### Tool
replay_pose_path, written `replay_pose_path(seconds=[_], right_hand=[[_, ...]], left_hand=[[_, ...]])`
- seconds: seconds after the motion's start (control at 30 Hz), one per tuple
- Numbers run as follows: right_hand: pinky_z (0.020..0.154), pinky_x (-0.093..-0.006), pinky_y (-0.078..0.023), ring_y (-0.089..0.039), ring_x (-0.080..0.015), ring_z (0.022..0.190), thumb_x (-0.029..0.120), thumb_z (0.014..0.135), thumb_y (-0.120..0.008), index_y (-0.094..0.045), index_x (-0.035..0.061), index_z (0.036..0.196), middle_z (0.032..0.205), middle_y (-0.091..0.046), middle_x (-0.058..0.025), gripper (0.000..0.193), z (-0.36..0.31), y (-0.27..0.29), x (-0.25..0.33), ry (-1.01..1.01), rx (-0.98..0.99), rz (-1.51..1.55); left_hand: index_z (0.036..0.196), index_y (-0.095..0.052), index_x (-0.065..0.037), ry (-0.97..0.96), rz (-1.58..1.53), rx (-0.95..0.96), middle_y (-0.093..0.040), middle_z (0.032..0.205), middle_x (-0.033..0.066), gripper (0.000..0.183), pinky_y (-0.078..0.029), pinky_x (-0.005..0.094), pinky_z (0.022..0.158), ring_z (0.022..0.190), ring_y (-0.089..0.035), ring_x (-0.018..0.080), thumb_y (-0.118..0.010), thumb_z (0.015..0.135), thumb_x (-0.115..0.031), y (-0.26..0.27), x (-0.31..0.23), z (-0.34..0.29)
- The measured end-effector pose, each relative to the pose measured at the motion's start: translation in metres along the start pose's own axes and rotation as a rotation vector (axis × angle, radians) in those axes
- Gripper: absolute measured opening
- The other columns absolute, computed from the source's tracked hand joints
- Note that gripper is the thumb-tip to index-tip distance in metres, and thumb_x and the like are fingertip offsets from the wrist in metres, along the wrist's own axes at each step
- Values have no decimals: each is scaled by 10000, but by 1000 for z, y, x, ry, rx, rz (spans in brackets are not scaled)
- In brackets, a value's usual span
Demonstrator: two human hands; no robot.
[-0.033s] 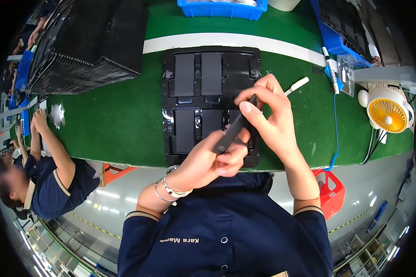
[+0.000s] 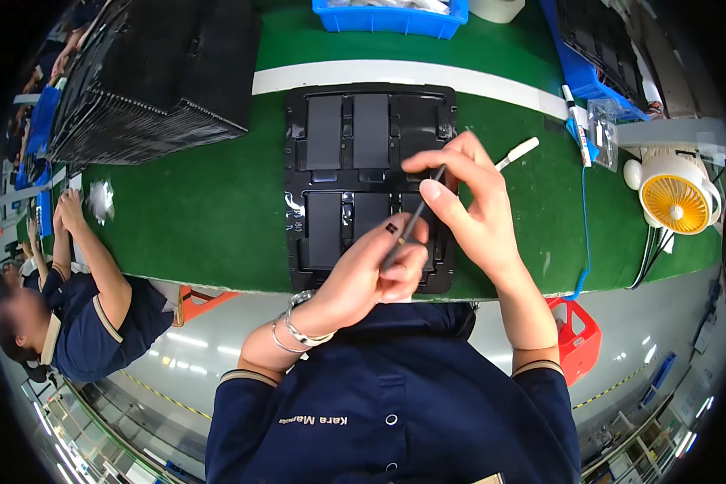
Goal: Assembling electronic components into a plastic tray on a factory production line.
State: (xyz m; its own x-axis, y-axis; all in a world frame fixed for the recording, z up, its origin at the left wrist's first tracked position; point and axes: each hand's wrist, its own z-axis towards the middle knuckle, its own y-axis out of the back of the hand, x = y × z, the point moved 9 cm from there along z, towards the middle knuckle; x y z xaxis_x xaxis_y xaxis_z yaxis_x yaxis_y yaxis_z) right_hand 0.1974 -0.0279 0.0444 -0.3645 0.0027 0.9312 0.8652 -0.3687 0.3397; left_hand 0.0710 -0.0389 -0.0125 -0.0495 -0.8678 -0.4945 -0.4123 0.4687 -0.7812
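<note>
A thin, flat dark grey rectangular piece (image 2: 414,216) slants between my two hands, seen nearly edge-on. My left hand (image 2: 369,262), with bracelets at the wrist, is closed round its lower end. The thumb and index finger of my right hand (image 2: 474,194) pinch around its upper end. Beneath the hands lies a black plastic tray (image 2: 297,179) with moulded compartments. Similar dark flat pieces rest in it, one (image 2: 323,133) at upper left, another (image 2: 371,131) beside it, and one (image 2: 323,230) at lower left. My hands cover part of the tray's lower right.
Stacked black trays (image 2: 161,81) stand at the left. A blue bin (image 2: 391,18) sits at the back, another (image 2: 593,77) at back right. A white pen (image 2: 518,152) lies right of the tray, and a yellow-white fan (image 2: 676,202) stands farther right. A co-worker (image 2: 89,323) sits at left.
The flat piece has turned in my hands, from showing its broad face to lying nearly edge-on. My left fingers have shifted slightly; the tray looks unchanged.
</note>
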Motion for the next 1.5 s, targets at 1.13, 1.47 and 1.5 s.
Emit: replay_pose_path(seconds=[1.13,1.47,1.5], right_hand=[[1133,-504,-314,-351,-356,1391,259,794,-748,-527,40,1343,1471,-437,-125,631,39,-5,-42,321,214,-780],[1120,-476,-349,-514,-311,1266,278,726,-787,-624,23,1184,1290,-598,-145,549,23,-13,-12,509,316,-938],[1109,-475,-360,-545,-287,1228,285,747,-772,-628,15,1163,1268,-613,-136,516,23,-16,-4,525,303,-964]], left_hand=[[1277,-532,52,-624,1600,-946,-513,1381,127,524,-406,393,1004,1221,-486,324,-700,796,-71,74,-82,-90],[1361,-439,24,-526,695,-743,-632,1202,111,514,-506,258,869,1024,-619,122,-627,883,20,88,-73,-85],[1363,-439,22,-534,676,-712,-632,1191,100,504,-497,258,880,1035,-609,118,-616,892,16,90,-72,-84]])
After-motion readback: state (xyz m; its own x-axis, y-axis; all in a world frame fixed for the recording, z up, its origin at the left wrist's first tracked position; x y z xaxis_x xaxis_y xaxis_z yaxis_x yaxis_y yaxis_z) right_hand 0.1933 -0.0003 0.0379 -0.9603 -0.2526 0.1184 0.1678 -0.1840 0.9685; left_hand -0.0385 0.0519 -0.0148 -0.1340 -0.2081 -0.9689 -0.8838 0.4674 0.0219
